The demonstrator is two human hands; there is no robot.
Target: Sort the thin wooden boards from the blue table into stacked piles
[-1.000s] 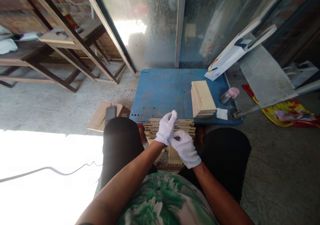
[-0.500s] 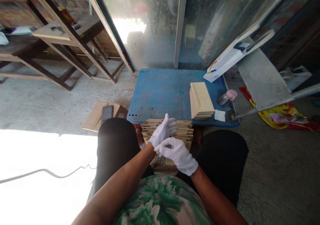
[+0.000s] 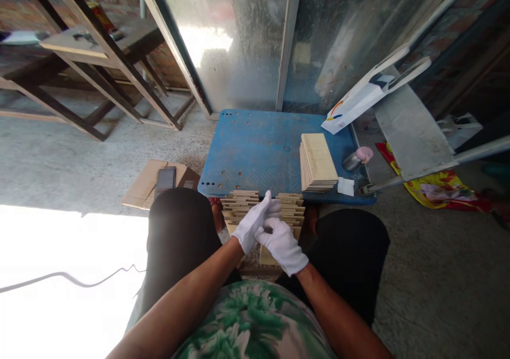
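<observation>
White cloth gloves cover both hands. My left hand (image 3: 255,222) is held palm inward with its fingers stretched out and thumb up, holding nothing. Against its palm side, my right hand (image 3: 282,246) has thumb and fingertips pinched together on the white glove (image 3: 244,232) of the left hand. Below both hands, between the knees, stand two rows of thin wooden boards (image 3: 290,210) with staggered edges, partly hidden by the hands. A single pale board (image 3: 268,256) shows under my right hand.
Ahead lies a blue platform (image 3: 255,146) bearing a stack of wooden boards (image 3: 319,160), a pink-lidded flask (image 3: 356,159), a white paper (image 3: 346,186) and a white bag (image 3: 353,107). A flattened cardboard box (image 3: 137,186) lies left; a metal handle frame (image 3: 414,130) stands right.
My right hand has moved from the left glove's cuff up to its palm side, its fingers still pinched. The view has shifted slightly.
</observation>
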